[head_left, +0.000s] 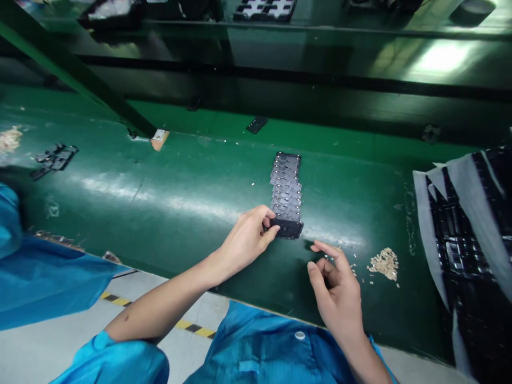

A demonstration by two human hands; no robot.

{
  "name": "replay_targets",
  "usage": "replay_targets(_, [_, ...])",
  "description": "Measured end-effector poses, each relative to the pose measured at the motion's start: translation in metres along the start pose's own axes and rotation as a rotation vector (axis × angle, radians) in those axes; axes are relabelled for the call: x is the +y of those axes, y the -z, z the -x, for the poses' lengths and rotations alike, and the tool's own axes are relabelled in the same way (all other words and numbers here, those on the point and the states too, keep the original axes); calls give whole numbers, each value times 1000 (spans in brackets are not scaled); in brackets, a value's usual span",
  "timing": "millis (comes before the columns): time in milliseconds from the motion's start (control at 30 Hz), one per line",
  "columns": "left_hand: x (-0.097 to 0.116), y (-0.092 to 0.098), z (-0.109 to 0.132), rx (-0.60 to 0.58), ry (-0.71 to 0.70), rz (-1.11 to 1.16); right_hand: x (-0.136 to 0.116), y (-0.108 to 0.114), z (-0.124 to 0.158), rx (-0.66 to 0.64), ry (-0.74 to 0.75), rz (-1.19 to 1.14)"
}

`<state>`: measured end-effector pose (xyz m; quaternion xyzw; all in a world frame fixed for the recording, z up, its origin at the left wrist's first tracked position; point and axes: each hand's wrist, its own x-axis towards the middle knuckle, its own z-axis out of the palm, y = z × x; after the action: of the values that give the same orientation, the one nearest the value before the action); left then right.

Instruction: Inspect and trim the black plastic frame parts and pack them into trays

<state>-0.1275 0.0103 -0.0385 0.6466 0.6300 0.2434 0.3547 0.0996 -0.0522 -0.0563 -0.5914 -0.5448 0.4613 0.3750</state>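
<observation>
My left hand (253,234) pinches the left end of a flat black plastic part (289,229) between thumb and fingers. This part lies at the near end of an overlapping row of similar dark parts (286,184) on the green bench. To the right, my right hand (336,285) hovers over the bench with its thumb and fingers apart and nothing visible between them. Beyond its fingers lie a few scattered tiny pale pieces (353,266), and farther right is a small heap of beige pieces (384,263).
A stack of black trays with whitish sheets (430,229) stands at the right. One dark part (256,125) lies at the back, and several black parts (56,159) lie at the left. A green post (80,74) slants down to the bench. Another person's blue sleeve (8,218) shows at far left.
</observation>
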Motion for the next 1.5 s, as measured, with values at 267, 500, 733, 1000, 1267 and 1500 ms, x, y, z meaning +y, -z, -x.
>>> replay_targets(267, [-14, 38, -47, 198, -152, -356, 6, 3, 1, -9, 101, 53])
replay_targets(500, [-15, 79, -212, 340, 97, -543, 6, 10, 1, -27, 191, 81])
replay_targets(733, [2, 81, -255, 177, 142, -571, 1, 18, 6, 24, 189, 66])
replay_targets(1000, [74, 42, -122, -224, -158, -221, -9, 36, -8, 135, 161, -54])
replay_targets(1267, [89, 0, 0, -361, -372, -4, -44, 43, -21, 52, 153, -240])
replay_targets(1500, [81, -24, 14, -284, -442, -31, -42, 43, -13, 115, 217, -267])
